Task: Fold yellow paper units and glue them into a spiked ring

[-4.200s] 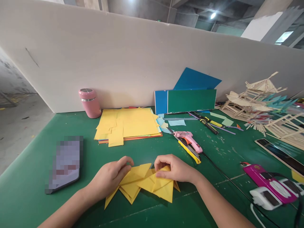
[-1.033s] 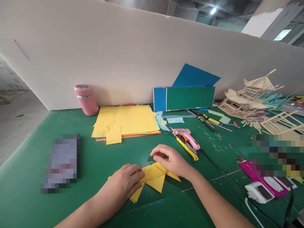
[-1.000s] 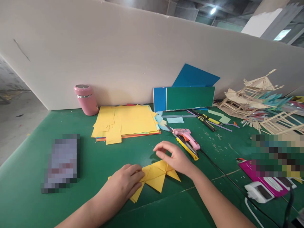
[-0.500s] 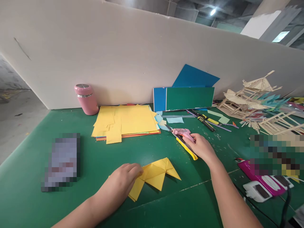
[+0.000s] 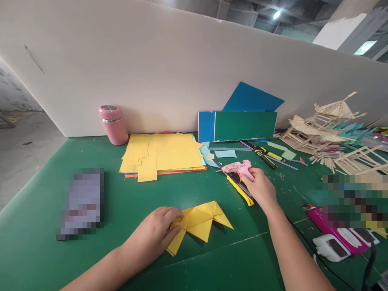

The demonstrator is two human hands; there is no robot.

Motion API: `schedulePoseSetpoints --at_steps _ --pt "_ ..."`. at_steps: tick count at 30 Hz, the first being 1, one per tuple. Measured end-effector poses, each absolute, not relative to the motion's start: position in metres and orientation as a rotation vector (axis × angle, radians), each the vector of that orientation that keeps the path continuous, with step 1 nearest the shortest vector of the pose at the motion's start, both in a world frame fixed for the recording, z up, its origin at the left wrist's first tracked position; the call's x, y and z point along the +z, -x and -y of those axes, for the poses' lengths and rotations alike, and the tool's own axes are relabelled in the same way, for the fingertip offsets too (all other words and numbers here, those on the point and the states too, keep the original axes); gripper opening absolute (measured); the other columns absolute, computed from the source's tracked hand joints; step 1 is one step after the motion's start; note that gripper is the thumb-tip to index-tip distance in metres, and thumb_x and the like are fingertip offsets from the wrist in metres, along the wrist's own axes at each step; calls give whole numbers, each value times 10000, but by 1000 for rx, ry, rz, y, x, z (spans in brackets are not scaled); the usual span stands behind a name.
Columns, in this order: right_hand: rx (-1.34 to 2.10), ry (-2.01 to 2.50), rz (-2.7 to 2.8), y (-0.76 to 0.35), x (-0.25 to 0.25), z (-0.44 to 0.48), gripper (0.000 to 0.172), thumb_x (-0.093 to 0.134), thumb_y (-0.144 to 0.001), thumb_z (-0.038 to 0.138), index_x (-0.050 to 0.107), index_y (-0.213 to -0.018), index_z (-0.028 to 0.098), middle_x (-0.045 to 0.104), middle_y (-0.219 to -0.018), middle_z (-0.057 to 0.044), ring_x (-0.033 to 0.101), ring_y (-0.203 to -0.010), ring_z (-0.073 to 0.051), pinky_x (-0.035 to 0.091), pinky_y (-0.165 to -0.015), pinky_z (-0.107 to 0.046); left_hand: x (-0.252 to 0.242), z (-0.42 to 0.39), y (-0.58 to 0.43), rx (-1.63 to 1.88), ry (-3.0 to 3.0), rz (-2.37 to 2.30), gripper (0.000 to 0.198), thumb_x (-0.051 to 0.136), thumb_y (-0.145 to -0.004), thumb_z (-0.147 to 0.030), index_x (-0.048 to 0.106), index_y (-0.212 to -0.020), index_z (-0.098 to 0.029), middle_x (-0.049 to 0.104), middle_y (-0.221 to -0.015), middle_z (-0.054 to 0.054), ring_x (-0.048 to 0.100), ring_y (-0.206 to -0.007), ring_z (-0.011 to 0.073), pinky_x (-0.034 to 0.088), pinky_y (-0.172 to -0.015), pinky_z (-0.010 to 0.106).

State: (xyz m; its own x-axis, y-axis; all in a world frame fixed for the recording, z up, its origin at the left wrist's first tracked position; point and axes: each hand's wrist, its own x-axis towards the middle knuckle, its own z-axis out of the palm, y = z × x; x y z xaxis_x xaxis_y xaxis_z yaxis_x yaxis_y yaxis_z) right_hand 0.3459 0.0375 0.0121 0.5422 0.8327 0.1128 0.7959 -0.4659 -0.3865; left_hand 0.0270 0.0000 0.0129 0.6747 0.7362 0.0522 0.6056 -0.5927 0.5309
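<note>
My left hand (image 5: 159, 230) is closed on the left end of a folded yellow paper piece (image 5: 201, 220), whose pointed flaps spread to the right over the green table (image 5: 127, 206). The fingers of my right hand (image 5: 262, 188) are wrapped round the handle of a pink glue gun (image 5: 239, 167), its nozzle pointing left. Just beneath the gun lies a yellow and black cutter (image 5: 241, 190).
Behind my hands is a stack of yellow paper (image 5: 176, 151), with a pink bottle (image 5: 113, 125) to its left. Pens, paper scraps and wooden stick models (image 5: 318, 129) lie at the back right. A magenta and white device (image 5: 339, 230) with cables is at the right.
The glue gun has been raised and tilted in my right hand, so more of its body and handle shows. My left thumb now shows against the yellow paper.
</note>
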Motion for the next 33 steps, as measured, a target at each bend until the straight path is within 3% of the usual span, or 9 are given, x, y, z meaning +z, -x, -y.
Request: schedulePoseSetpoints --at_steps 7,10,12,23,33 --pt "26 1868 1581 -319 26 -24 453 627 -693 511 557 -1008 192 669 -791 -69 624 -670 -256 415 -501 -286 10 0 -27 355 -2343 -1089 184 495 -866 -187 557 -1035 -223 680 -1042 50 630 -966 219 514 -841 347" --pt "89 1522 1873 -301 29 -16 167 591 -751 339 575 -863 216 658 -765 -48 629 -705 -240 458 -567 -295 13 0 -28 338 -2311 -1121 201 520 -845 -177 570 -1034 -220 686 -1011 47 636 -942 217 513 -832 338" --pt "148 1390 2013 -291 30 -12 93 564 -723 211 562 -816 223 655 -792 -41 624 -741 -230 475 -606 -301 14 0 -28 319 -2290 -1135 222 536 -834 -172 576 -1048 -218 686 -1012 48 636 -944 218 513 -828 334" --pt "-15 1305 2358 -276 23 -12 305 541 -621 4 477 -826 221 553 -713 8 547 -674 -193 426 -562 -272 13 -1 -27 315 -2254 -1121 258 556 -818 -153 583 -1060 -235 684 -1041 27 629 -958 206 502 -839 323" --pt "-58 1337 2395 -281 22 -14 290 517 -654 8 468 -846 219 590 -782 -23 580 -758 -220 465 -649 -311 15 0 -28 293 -2248 -1178 269 561 -813 -174 573 -1075 -234 675 -965 34 638 -888 207 510 -774 308"
